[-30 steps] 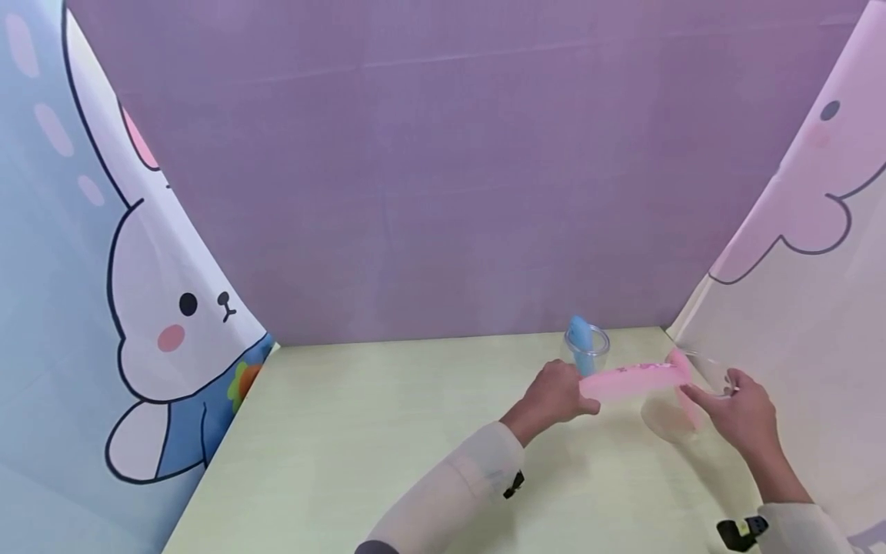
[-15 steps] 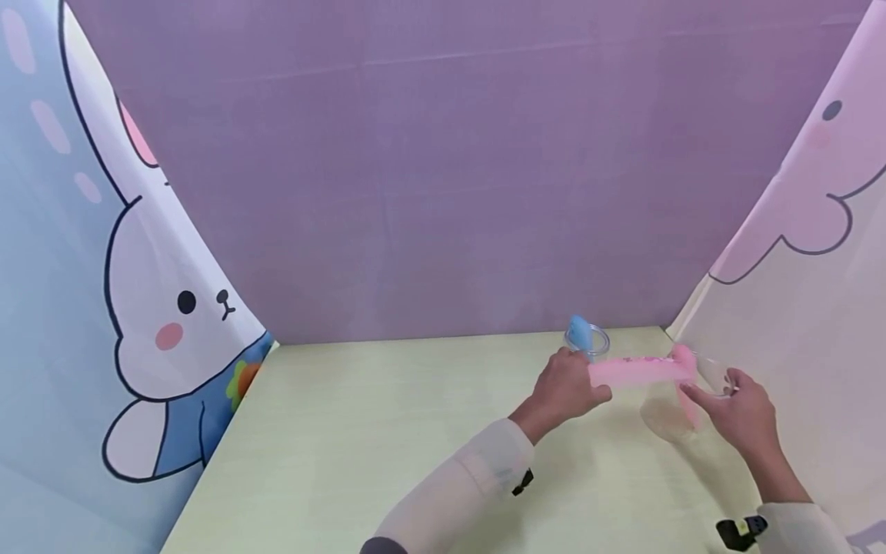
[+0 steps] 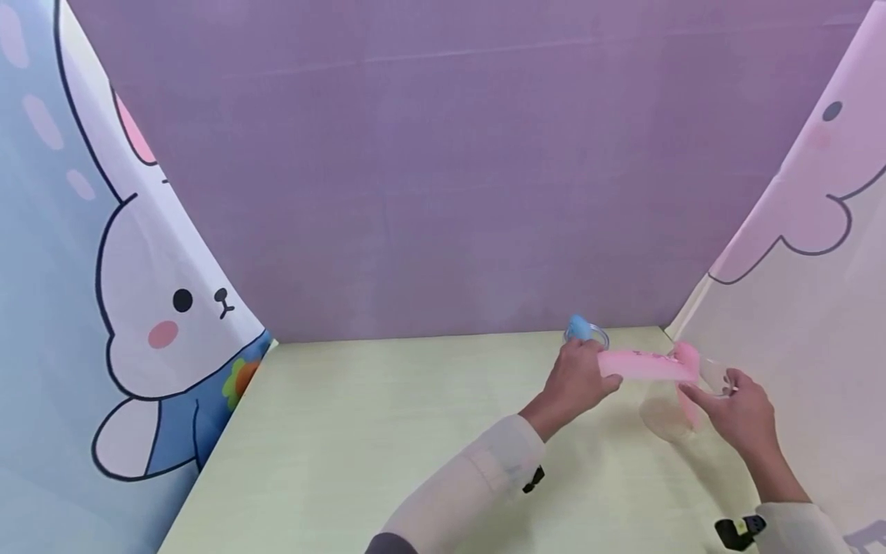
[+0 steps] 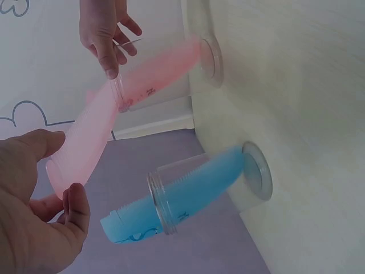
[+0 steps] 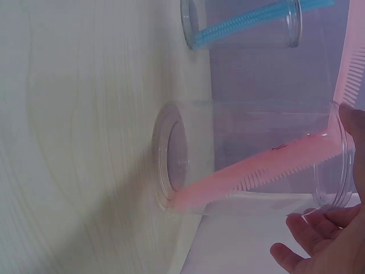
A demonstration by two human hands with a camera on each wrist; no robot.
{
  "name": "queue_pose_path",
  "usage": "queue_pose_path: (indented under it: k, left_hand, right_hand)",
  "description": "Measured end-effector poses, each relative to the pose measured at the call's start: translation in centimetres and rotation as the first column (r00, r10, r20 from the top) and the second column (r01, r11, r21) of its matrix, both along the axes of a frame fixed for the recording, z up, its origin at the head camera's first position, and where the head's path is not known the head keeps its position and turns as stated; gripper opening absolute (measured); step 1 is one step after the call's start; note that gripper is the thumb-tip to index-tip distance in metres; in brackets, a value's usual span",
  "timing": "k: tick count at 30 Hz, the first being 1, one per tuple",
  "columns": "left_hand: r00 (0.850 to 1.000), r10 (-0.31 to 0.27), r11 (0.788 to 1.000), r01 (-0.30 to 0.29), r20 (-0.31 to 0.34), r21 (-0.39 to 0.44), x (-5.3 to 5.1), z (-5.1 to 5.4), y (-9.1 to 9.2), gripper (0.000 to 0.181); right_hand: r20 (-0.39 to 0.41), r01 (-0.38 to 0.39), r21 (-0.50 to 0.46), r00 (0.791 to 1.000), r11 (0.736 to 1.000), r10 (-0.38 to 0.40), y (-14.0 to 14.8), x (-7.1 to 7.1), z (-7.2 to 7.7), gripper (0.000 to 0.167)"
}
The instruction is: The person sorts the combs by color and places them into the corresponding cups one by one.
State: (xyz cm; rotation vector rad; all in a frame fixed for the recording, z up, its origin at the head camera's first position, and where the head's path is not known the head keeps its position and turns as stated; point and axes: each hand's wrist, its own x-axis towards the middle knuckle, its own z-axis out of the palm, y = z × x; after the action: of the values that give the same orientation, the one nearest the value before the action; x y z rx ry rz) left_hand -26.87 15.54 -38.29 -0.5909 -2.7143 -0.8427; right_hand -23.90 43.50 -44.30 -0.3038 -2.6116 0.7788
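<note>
My left hand (image 3: 577,377) holds one end of a pink comb (image 3: 640,365) between thumb and fingers. The comb's far end reaches the mouth of a clear plastic jar (image 5: 256,120), which stands upright on the table. My right hand (image 3: 741,412) grips this jar by its rim. Inside leans another pink comb (image 5: 251,174), its lower end at the jar's bottom. Whether the two combs touch at the rim, I cannot tell. Behind my left hand, a second clear jar (image 4: 256,177) holds a blue comb (image 4: 194,194) that sticks out above the rim.
The pale table (image 3: 388,431) stretches left and in front of the hands. A purple backdrop (image 3: 415,192) rises along its back edge. Printed side panels stand on both sides, a rabbit panel (image 3: 159,308) at left and a pink-and-white panel (image 3: 796,308) close to the right hand.
My left hand has moved right and slightly away from me with its comb, and now covers more of the jar with the blue comb. My right hand and its jar have stayed put.
</note>
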Motion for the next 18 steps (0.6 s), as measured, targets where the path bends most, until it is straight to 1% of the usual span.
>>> queue_pose_path:
  k: [5, 9, 15, 18]
  left_hand:
    - [0.999, 0.019, 1.000, -0.020, -0.041, -0.013, -0.1, 0.2, 0.7, 0.048]
    - [0.998, 0.014, 1.000, -0.015, -0.055, -0.022, -0.1, 0.2, 1.1, 0.052]
    - [0.997, -0.021, 0.999, 0.018, -0.070, -0.044, -0.1, 0.5, 1.4, 0.053]
    - [0.996, -0.052, 0.999, 0.053, -0.070, 0.010, 0.0, 0.7, 1.6, 0.053]
  right_hand:
    - [-0.001, 0.005, -0.005, 1.000, 1.000, -0.005, 0.1, 0.0, 0.0, 0.052]
    - [0.007, -0.005, -0.013, 1.000, 1.000, 0.005, 0.1, 0.0, 0.0, 0.054]
    - [0.008, -0.007, -0.001, 1.000, 1.000, 0.007, 0.1, 0.0, 0.1, 0.059]
    - [0.012, -0.007, -0.007, 1.000, 1.000, 0.008, 0.0, 0.1, 0.1, 0.064]
